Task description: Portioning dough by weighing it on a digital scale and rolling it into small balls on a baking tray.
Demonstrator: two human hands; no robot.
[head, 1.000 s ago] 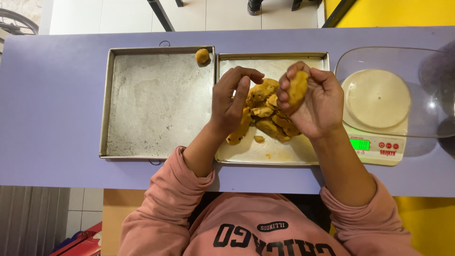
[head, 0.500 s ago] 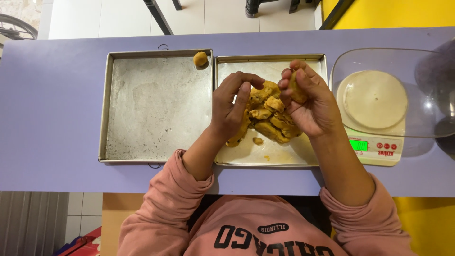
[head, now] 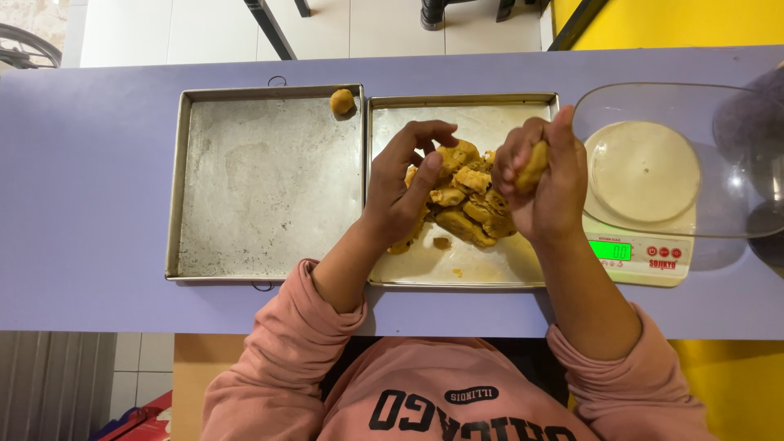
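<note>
Early going, by the look: one rolled dough ball (head: pixel 342 101) at the far right corner of the left tray (head: pixel 245 188), rest bare. Two trays; right tray (head: pixel 490 269) carrying the dough heap (head: pixel 461 196). Right hand (head: pixel 543 184) fingers curled tight round one dough piece (head: pixel 532 166); left hand (head: pixel 402 192) fingers spread, digging into the heap. One scale (head: pixel 641 257) right of the trays.

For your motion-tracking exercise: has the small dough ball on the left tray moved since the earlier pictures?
No. The small dough ball sits in the far right corner of the left tray, against the rim beside the right tray, just as before.
</note>
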